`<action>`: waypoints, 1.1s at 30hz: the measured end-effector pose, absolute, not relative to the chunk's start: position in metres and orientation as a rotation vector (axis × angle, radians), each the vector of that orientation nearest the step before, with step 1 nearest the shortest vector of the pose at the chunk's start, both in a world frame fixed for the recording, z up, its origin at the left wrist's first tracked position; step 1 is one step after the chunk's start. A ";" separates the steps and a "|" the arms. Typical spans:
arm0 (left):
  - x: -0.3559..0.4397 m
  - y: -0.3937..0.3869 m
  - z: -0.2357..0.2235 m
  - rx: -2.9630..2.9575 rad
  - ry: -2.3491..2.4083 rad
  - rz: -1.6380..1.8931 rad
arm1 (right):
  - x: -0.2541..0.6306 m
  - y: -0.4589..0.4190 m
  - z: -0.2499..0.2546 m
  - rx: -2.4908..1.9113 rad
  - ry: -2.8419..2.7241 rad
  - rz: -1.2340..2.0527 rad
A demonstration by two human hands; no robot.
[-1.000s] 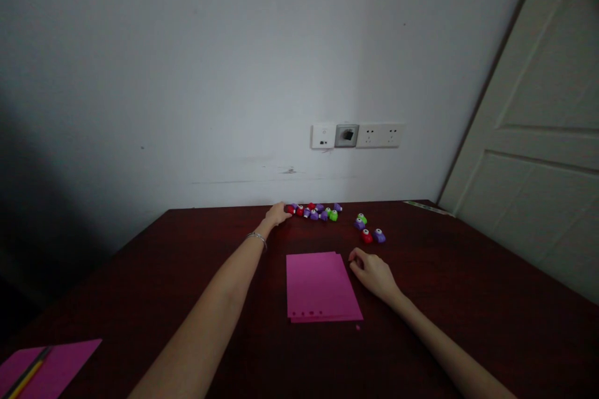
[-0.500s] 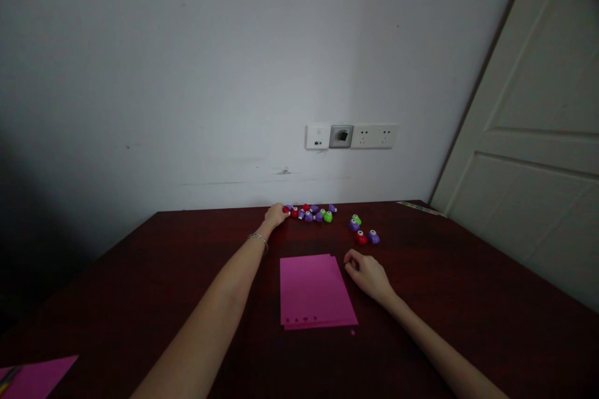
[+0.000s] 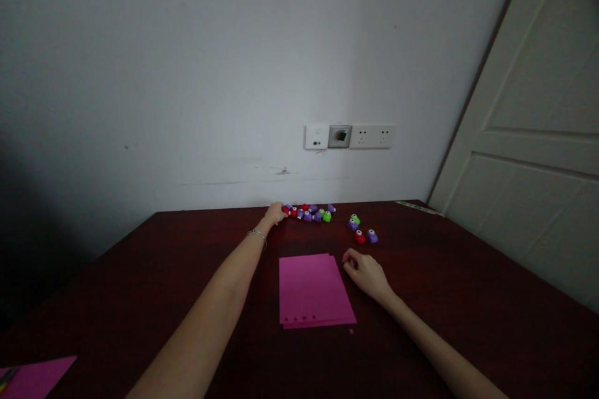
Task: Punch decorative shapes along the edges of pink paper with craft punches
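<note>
At the far edge of the table, my left hand [image 3: 275,213], with a bracelet on its wrist, has its fingers closed about a small red toy [image 3: 285,210] at the left end of a cluster. Several purple, red and green toys [image 3: 307,216] with white eye-like tops lie against one another there. Loosely curled, my right hand [image 3: 367,273] rests on the table with nothing visible in it. To its left lies a stack of pink paper [image 3: 316,290]. Beyond that hand are a red toy [image 3: 359,237], a purple toy [image 3: 372,236] and a touching green and purple pair [image 3: 354,222].
Another pink sheet [image 3: 44,374] with pencil-like sticks on it is cut off at the lower left. A tiny pink scrap [image 3: 351,331] lies near the stack. Wall sockets [image 3: 372,136] are above the dark red table [image 3: 187,274]. A printed strip [image 3: 418,207] lies at the far right.
The view has turned slightly right, so everything sits a little further left and less of the left pink sheet shows. Both hands keep their places on the table.
</note>
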State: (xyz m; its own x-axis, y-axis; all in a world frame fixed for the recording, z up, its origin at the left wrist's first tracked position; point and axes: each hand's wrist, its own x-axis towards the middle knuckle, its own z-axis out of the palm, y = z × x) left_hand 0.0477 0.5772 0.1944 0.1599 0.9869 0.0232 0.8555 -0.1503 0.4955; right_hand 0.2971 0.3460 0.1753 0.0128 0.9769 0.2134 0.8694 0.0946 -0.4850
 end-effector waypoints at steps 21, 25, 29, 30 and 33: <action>0.045 0.534 0.200 1.881 1.572 0.972 | 0.298 0.347 0.173 -1.803 -1.874 0.286; 0.046 0.506 0.212 1.847 1.454 1.074 | 0.296 0.344 0.176 -1.823 -1.878 0.281; 0.046 0.474 0.229 1.833 1.297 1.127 | 0.295 0.341 0.179 -1.839 -1.888 0.275; 0.046 0.466 0.233 1.810 1.218 1.154 | 0.294 0.340 0.180 -1.839 -1.892 0.272; 0.047 0.441 0.245 1.755 1.011 1.187 | 0.294 0.338 0.181 -1.836 -1.903 0.263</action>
State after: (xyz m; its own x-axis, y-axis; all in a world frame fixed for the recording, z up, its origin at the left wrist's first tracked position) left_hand 0.0469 0.4411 0.2450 0.2497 0.9083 0.3356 0.1874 -0.3853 0.9035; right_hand 0.2935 0.3377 0.1805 0.0148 0.9788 0.2041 0.8868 0.0815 -0.4549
